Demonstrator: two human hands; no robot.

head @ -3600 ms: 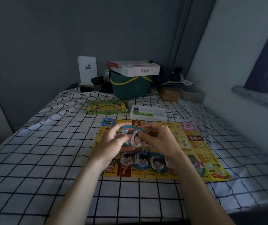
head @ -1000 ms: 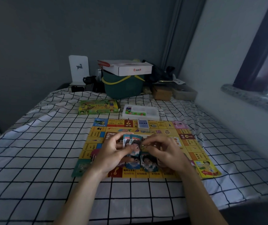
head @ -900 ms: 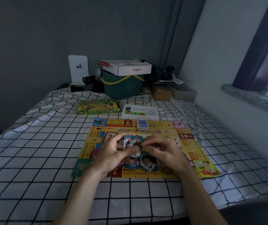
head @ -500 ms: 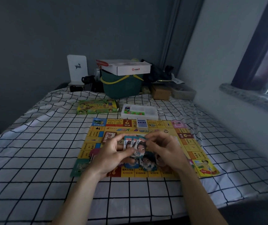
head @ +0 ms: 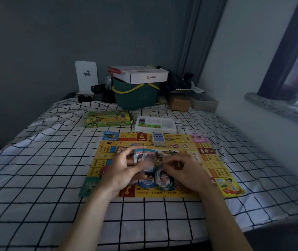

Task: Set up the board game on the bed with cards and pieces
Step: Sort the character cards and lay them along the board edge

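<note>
L hand (head: 122,169) grips fanned cards (head: 144,159) over board (head: 215,165) on bed (head: 36,169) | R hand (head: 184,169) pinches one card edge | thin, light, slick, bendy; likely best held by edges, light pinch

Over the yellow game board (head: 215,165) on the checked bed (head: 36,178), the left hand (head: 121,169) holds a fan of picture cards (head: 145,159) while the right hand (head: 184,171) pinches one card's edge. More cards (head: 163,180) lie below. A tray of pieces (head: 156,124) and the game box (head: 108,119) sit beyond.
</note>
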